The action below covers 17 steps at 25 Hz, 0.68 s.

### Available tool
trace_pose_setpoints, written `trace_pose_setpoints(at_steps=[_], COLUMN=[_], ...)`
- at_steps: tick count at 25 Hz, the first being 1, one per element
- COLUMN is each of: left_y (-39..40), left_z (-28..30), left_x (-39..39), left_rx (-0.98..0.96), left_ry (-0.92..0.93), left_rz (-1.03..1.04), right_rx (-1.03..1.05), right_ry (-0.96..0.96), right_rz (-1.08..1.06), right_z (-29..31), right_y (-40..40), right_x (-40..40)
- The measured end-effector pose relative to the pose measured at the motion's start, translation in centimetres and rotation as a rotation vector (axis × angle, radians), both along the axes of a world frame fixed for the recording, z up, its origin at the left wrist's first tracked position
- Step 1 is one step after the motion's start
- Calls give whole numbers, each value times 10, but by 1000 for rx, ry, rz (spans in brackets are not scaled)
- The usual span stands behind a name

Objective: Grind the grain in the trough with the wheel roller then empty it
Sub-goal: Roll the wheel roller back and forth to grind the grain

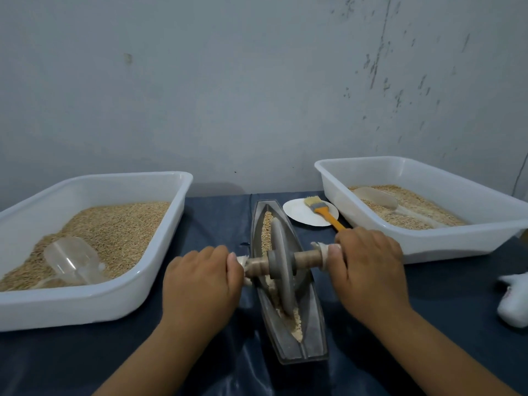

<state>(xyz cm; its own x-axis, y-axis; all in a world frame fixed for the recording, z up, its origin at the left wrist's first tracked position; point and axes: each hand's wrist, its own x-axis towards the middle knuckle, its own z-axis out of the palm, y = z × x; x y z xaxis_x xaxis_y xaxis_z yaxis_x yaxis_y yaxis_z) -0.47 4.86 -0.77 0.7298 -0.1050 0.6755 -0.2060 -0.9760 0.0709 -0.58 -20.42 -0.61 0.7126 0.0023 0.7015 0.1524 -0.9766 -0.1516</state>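
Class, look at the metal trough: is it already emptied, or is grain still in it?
Not emptied: grain lies in the trough beyond and before the wheel roller.

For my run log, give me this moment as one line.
phase: grinding | left hand: grips roller handle | right hand: grips roller handle | wheel roller: in trough | grain: in trough, not emptied

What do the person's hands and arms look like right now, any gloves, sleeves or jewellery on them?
Both are bare. The left hand and right hand wear no gloves, and no rings or watch show. Both forearms are uncovered to the bottom edge of the head view, with no sleeve in sight. Short, unpainted nails show on the thumbs.
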Motion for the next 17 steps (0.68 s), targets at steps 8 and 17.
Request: trace_pose_setpoints(at_steps=[8,17], left_y=[-6,-1], left_z=[17,4], left_x=[52,0], left_rx=[376,41], left_ry=[134,67], left_rz=[99,46], right_rx=[-57,-11], right_ry=[165,6], right_rz=[-146,-20], right_z=[18,2], right_y=[17,6], right_x=[60,10])
